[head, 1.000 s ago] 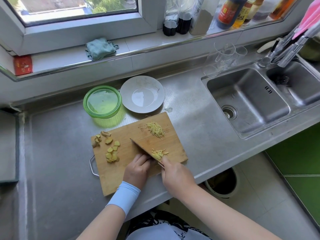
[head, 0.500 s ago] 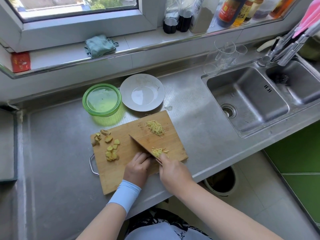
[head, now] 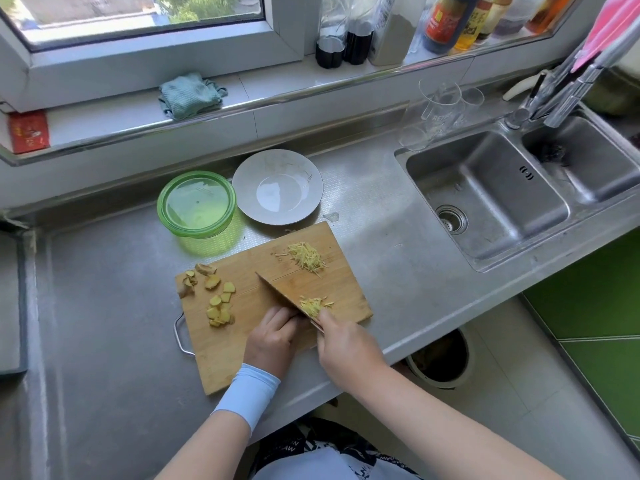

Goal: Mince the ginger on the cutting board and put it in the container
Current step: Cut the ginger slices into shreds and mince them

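Mid-mince: R hand (head: 346,344) grips cleaver (head: 280,292), blade down on cutting board (head: 242,344) by ginger shreds (head: 313,304); L hand (head: 272,337) fingers curled at blade, can't tell what they hold. Ginger slices (head: 220,303) wait uncut; next prob cross-chop, then green container (head: 195,204)

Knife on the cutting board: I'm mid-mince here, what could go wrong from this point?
1. The left hand curls right against the knife, so a slip of the right hand could nick its fingers.
2. The shredded ginger beside the blade lies close to the near edge of the cutting board; chopping may scatter it onto the counter.
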Demonstrator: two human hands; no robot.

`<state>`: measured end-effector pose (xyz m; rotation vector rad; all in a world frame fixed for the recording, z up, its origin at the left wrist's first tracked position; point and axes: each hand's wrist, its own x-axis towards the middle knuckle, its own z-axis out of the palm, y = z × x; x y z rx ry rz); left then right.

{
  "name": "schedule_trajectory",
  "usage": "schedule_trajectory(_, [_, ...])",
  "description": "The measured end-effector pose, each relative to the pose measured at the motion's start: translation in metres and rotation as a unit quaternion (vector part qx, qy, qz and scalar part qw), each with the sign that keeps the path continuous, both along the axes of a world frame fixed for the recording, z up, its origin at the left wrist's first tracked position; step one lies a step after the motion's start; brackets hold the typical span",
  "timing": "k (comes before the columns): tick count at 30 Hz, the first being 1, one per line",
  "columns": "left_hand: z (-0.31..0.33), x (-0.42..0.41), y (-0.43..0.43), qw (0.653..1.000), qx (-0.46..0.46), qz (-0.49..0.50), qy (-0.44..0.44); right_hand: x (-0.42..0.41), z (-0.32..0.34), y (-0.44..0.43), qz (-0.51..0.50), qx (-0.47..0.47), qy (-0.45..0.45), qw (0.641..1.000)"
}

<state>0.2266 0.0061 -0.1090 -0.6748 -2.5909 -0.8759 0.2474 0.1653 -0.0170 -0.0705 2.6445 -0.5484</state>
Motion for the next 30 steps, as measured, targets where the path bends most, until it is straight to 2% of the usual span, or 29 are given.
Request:
schedule_trajectory(9, [-0.002,-0.002,0.000,1.000,0.010,0.003,-0.007,0.028,0.000,0.022,-0.009,0.001,-0.013,1.000])
schedule_trajectory(17, [0.003,0.000,0.003,1.000,-0.004,0.022,0.016,0.003,-0.001,0.002,0.008,0.000,0.009,1.000])
schedule_trajectory(24, [-0.001,-0.001,0.003,1.000,0.003,0.019,0.014,0.031,0.001,0.024,-0.015,-0.015,-0.008,1.000])
schedule_trajectory(30, [-0.002,-0.001,0.003,1.000,-0.011,0.026,0.012,-0.002,0.001,-0.002,0.000,-0.004,0.005,1.000])
